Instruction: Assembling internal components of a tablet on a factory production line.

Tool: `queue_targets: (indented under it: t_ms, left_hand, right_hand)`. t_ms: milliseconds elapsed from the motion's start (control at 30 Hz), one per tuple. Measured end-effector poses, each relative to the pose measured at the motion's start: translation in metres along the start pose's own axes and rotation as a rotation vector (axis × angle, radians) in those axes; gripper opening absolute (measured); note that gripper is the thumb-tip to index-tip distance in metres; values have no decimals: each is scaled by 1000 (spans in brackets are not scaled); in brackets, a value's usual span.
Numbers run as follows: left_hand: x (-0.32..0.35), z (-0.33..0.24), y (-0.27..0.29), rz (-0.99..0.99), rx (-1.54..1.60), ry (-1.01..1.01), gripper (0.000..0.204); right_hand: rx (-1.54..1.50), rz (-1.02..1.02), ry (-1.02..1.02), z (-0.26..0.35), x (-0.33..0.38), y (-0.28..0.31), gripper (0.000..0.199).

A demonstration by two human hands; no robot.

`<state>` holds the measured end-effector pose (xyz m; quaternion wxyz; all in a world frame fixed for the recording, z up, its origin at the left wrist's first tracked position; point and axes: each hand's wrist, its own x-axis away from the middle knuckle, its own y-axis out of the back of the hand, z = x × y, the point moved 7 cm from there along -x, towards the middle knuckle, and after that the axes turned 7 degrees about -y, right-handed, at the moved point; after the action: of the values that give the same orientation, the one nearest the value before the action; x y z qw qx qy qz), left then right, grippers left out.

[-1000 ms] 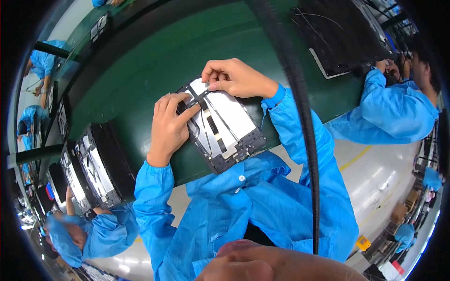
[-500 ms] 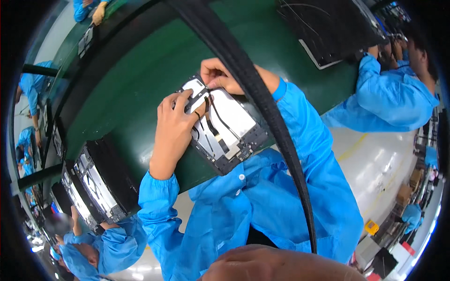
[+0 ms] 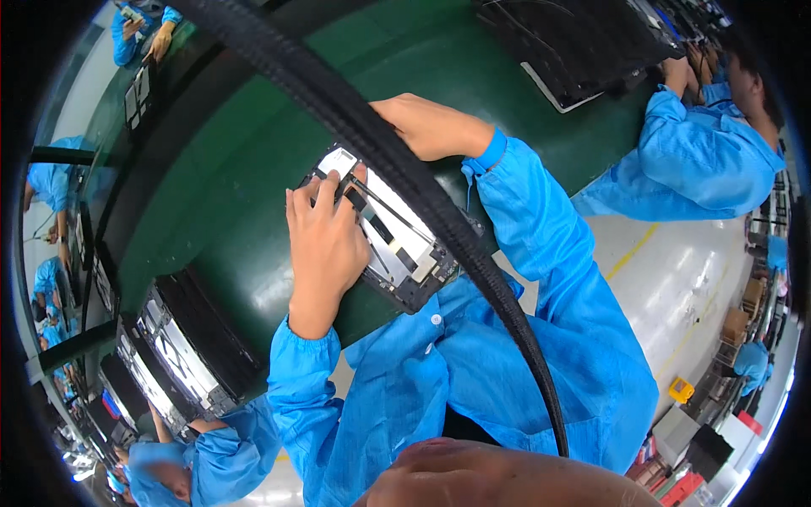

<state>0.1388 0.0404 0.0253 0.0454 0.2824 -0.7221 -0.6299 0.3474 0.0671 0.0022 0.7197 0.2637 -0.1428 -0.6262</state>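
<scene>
A flat electronic device (image 3: 384,262), with its silver-white inner plates and black cables exposed in a black frame, lies at the near edge of the green table. Across its left and upper part rests my left hand (image 3: 325,241), fingers stretched out and pressing on the surface, with the thumb near a black cable. Just past the upper right side of the device is my right hand (image 3: 435,127). A black strap (image 3: 422,190) crosses the view and hides its fingertips, so whether they hold anything does not show. The strap also covers part of the device's right side.
More opened devices (image 3: 173,346) stand in a row at lower left, by a co-worker in blue (image 3: 220,456). Dark panels (image 3: 583,51) lie stacked at the far right beside another co-worker (image 3: 705,156). The green table (image 3: 228,211) runs between them.
My right hand has drawn away from the device's top edge, up and to the right. My left hand has shifted right, further over the device. The strap has swung left in view.
</scene>
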Motion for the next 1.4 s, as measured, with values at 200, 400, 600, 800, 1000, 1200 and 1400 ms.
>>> queue_targets:
  t_ms: [200,400,600,800,1000,1200,1400]
  left_hand:
    - [-5,-5,-4,4,-35,-7,69]
    - [-11,-2,-8,-20,-15,-8,28]
    - [-8,3,-15,-13,-51,-20,56]
    - [-9,-1,-9,-38,84,11,77]
    - [-16,-2,-12,-72,200,23,75]
    - [-17,-1,-18,-68,243,37,72]
    - [-21,-12,-11,-119,103,-81,71]
  right_hand:
    - [11,-24,36,11,-3,5,14]
    - [-43,40,-114,11,0,5,11]
    - [-55,35,-106,4,0,3,9]
    - [-40,90,-174,0,-2,2,8]
    - [-80,67,-113,-4,-2,5,9]
    - [-78,55,-167,-5,-2,8,10]
    - [-83,46,-171,-5,3,8,9]
